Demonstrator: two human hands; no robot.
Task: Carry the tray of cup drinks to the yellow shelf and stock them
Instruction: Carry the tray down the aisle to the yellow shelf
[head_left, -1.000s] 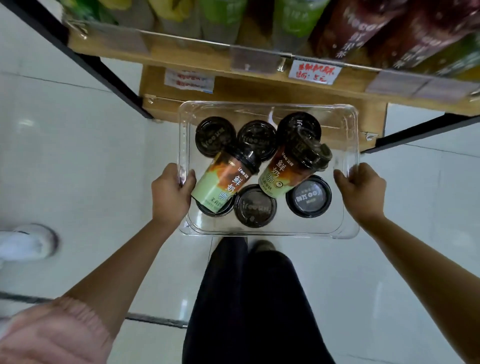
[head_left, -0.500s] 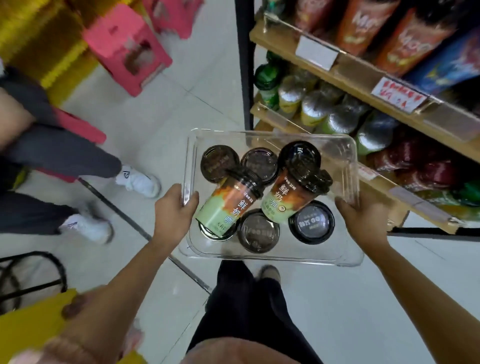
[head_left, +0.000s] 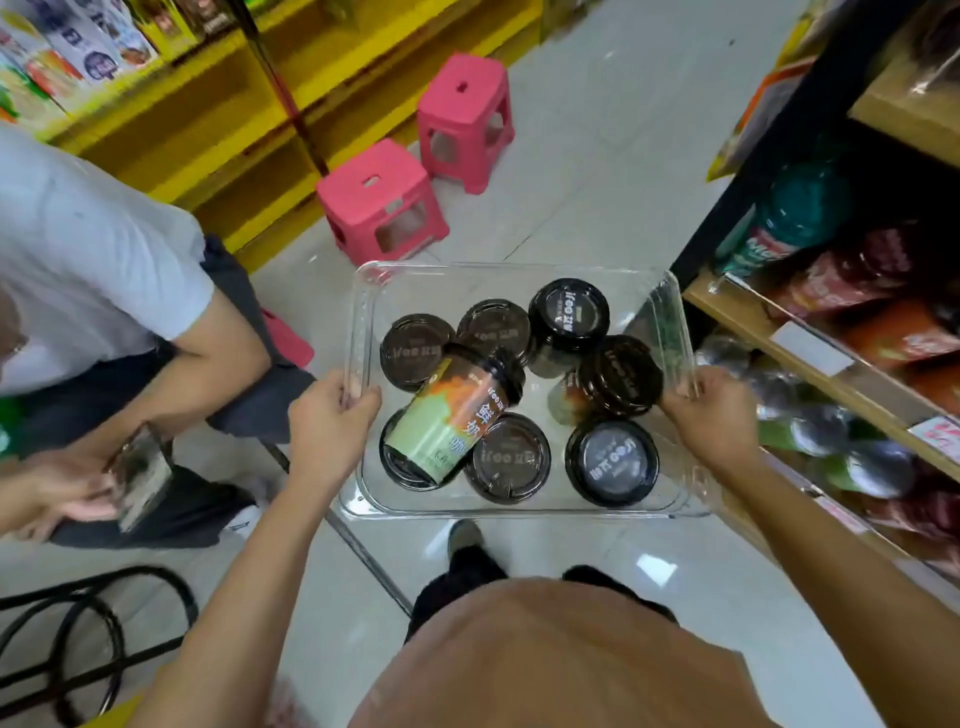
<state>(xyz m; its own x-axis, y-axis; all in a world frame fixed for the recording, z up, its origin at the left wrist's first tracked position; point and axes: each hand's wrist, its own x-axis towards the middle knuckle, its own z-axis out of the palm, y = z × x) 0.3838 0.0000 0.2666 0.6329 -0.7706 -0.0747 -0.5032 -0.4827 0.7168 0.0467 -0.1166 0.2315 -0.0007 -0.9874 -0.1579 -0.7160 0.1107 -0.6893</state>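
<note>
head view: left hand (head_left: 332, 415) and right hand (head_left: 711, 410) grip clear tray (head_left: 519, 512) of black-lidded cups (head_left: 511, 457).

- The tray (head_left: 519, 512) is held out in front of the wearer's body, above the floor (head_left: 597, 156), with the left hand (head_left: 327, 423) on its left rim and the right hand (head_left: 714, 410) on its right rim.
- In the tray, cup drinks (head_left: 511, 457) stand upright in rows; 1 tipped cup (head_left: 457, 415) lies across the left ones, and a second tilted cup (head_left: 613, 376) leans at the right.
- Beyond the tray, 2 stools (head_left: 382, 200) stand on the floor, 1 behind the other.
- The yellow shelf (head_left: 223, 130) runs behind the stools, at the far left.
- A seated person (head_left: 104, 270) is left of the tray.
- A stocked shelf (head_left: 810, 338) stands just right of the tray.
</note>
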